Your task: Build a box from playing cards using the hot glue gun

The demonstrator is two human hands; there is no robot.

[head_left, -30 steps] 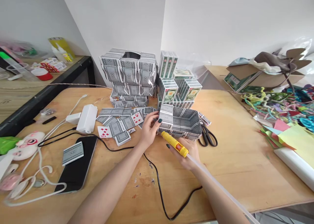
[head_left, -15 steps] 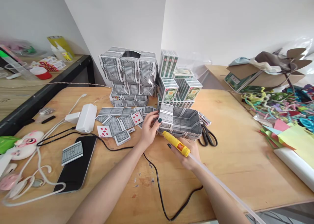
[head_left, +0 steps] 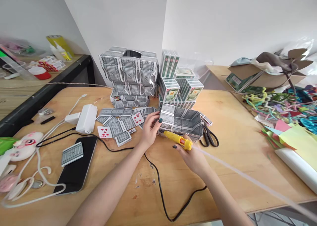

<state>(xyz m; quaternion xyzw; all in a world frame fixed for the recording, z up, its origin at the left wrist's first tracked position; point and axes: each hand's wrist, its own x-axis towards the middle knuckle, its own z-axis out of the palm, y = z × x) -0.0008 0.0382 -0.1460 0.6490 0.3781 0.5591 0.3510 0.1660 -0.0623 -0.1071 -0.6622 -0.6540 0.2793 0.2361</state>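
My right hand [head_left: 194, 158] is wrapped round a yellow glue gun [head_left: 174, 137], and a long translucent glue stick [head_left: 247, 173] trails from its back end to the lower right. The gun's front end is close to the near left side of an open box made of playing cards [head_left: 189, 123]; whether it touches cannot be made out. My left hand [head_left: 151, 127] grips the left end of that box, thumb on the near side, the other fingers partly hidden behind it. Folded cards [head_left: 167, 115] cover the box's left end.
Loose playing cards [head_left: 121, 128] lie left of my left hand. Behind stand a larger card-built structure [head_left: 130, 71] and stacked card packs [head_left: 170, 90]. Black scissors [head_left: 210, 136] rest right of the box. A black cord [head_left: 160, 183] loops in front; a phone [head_left: 76, 170] lies left.
The back of the glue gun has swung up and to the right, and the glue stick has swung outward to the right. My left hand stays at the card box.
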